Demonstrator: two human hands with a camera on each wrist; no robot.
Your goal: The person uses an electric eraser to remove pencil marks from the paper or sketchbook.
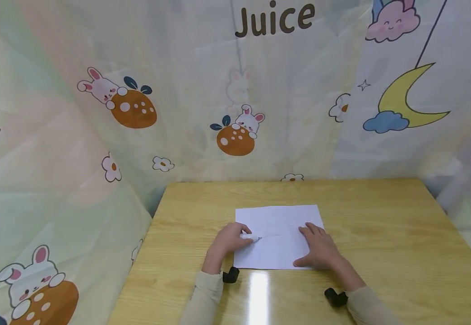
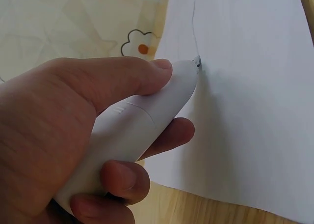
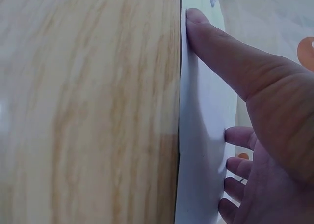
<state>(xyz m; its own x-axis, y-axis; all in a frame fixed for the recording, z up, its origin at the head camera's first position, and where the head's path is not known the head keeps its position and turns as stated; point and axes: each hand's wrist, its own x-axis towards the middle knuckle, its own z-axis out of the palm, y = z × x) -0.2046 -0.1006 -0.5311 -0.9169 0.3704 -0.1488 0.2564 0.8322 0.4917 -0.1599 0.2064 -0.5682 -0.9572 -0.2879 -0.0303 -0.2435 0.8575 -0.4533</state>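
A white sheet of paper [image 1: 276,253] lies on the wooden table. My left hand [image 1: 231,238] grips a white utility knife [image 1: 249,236] over the paper's left part. In the left wrist view, the thumb lies along the top of the knife [image 2: 132,121] and the other fingers curl beneath it. Its small metallic tip meets one end of a thin line [image 2: 194,25] on the sheet. On the paper's right side rests my right hand [image 1: 320,248], fingers spread and holding nothing. The right wrist view shows its thumb on the paper near the edge [image 3: 206,96].
The table [image 1: 381,225] reaches back to a printed cloth backdrop [image 1: 187,90], which also hangs at both sides. A black wrist device [image 1: 230,275] is at the left wrist, with another black device [image 1: 335,298] at the right. Light glares off the tabletop in front of the paper.
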